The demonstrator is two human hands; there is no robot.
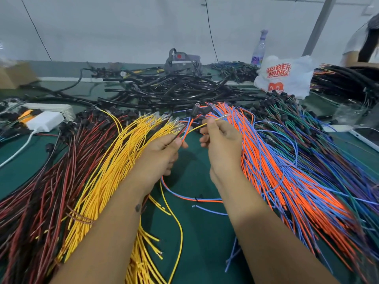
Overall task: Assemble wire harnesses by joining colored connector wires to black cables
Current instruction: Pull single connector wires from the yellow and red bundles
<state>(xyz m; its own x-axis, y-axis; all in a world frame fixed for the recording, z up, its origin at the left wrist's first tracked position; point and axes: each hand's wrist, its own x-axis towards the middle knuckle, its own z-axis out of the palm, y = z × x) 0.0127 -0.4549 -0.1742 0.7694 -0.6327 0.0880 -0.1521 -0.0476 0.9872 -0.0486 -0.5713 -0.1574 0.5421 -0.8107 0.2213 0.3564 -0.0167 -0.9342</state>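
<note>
Taking the big fanned bundle of yellow insulated wires (106,173) as your landmark: to its left the dark red and black twisted wire bundle (37,191) is lying across the green table mat (190,175), and beyond its far tips the heap of thick black cables (170,89) is waiting.

Your left hand (162,152) is hovering just right of the yellow bundle's tips, its fingers curled and pinching an orange-and-blue wire pair with a black connector (189,124) rising from the pinch. Further right, your right hand (220,144) is pinching a single thin yellow wire (196,128) near its clear-sleeved terminal end. Right again, the thick orange and blue wire bundle (283,173) is spreading out under that forearm.

These wires are looking very light and limp; they will probably droop and tangle if held far back. You are likely best gripping close behind the terminal, on the insulation, where it is stiffest. The small metal tips appear easy to bend, so avoid squeezing them.
</note>
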